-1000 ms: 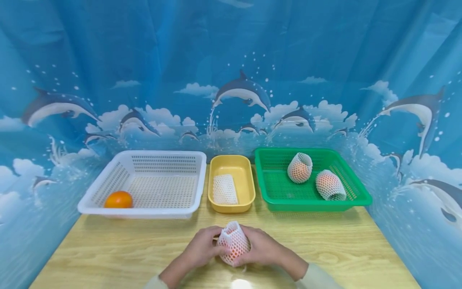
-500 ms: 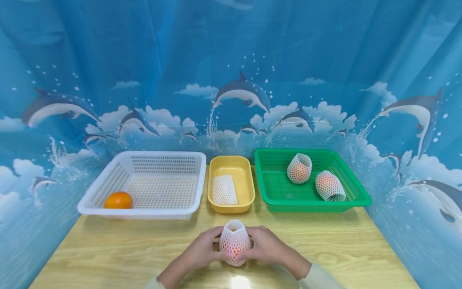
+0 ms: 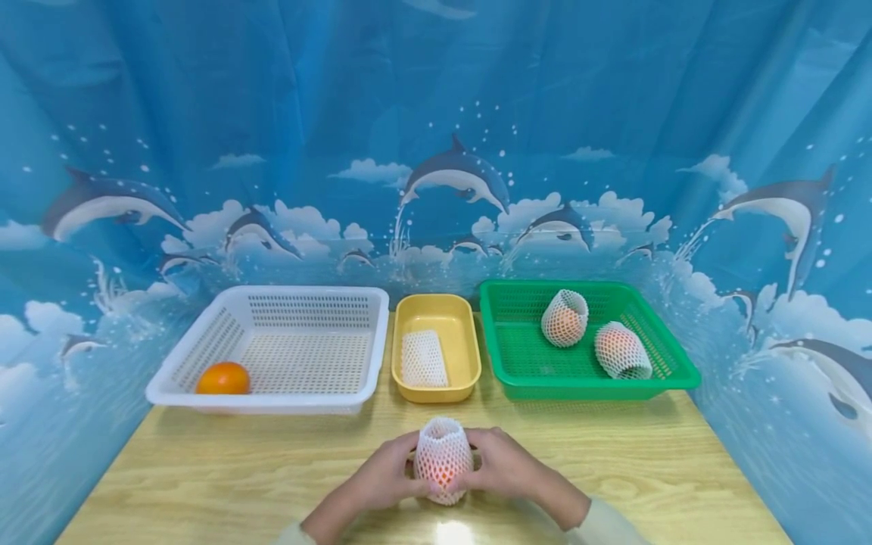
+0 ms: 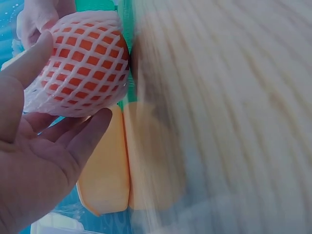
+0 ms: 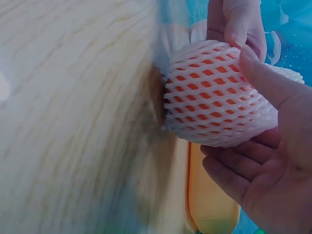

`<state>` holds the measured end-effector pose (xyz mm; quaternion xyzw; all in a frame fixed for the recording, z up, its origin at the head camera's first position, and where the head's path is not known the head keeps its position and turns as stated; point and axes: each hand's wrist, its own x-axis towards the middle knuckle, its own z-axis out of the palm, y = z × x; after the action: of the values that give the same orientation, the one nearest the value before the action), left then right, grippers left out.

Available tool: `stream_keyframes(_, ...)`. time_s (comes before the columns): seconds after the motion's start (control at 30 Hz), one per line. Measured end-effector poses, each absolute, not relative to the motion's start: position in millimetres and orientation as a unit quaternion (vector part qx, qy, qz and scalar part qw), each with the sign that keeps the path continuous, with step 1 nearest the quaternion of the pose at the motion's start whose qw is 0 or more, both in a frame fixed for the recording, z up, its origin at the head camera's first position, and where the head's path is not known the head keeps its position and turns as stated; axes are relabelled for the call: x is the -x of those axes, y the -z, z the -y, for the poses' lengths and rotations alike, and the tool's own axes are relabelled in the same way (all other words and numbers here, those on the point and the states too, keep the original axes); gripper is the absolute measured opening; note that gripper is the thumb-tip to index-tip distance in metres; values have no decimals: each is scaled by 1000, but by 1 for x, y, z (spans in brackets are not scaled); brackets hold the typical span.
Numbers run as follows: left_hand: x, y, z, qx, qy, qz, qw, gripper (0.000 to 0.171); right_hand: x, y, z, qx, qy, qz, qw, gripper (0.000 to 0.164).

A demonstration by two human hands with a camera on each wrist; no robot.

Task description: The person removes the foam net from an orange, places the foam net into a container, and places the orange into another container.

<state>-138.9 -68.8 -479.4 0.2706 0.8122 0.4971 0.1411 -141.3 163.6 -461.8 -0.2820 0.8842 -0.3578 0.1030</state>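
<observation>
An orange fruit in a white foam net sleeve [image 3: 443, 462] stands upright at the table's front, the sleeve's open end on top. From the left side my left hand [image 3: 388, 471] grips it between thumb and fingers. My right hand [image 3: 502, 468] holds the other side, its thumb across the front of the net. Orange skin shows through the mesh in the left wrist view, where the netted fruit [image 4: 87, 63] sits between the hands. In the right wrist view the fingers curl under the netted fruit [image 5: 214, 97].
Behind the hands stands a yellow tray [image 3: 463, 325] with a flat foam net sleeve [image 3: 424, 358]. A white basket [image 3: 306, 397] at left holds a bare orange fruit [image 3: 223, 377]. Two netted fruits [image 3: 565, 318] lie in a green basket [image 3: 579, 392] at right.
Over the last second the netted fruit went from slightly tilted to upright, its sleeve's top now rounder and open. Both hands have stayed on it, shifting only a little.
</observation>
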Motion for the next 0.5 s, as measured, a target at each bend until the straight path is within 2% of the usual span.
stream_keyframes(0.23, 141, 480, 71, -269, -488, -821, 125, 61, 139, 466, -161, 284, 374, -875, 120, 80)
stream_keyframes(0.5, 140, 472, 73, -284, -367, -884, 53, 48, 139, 470, -155, 285, 380, -869, 136, 80)
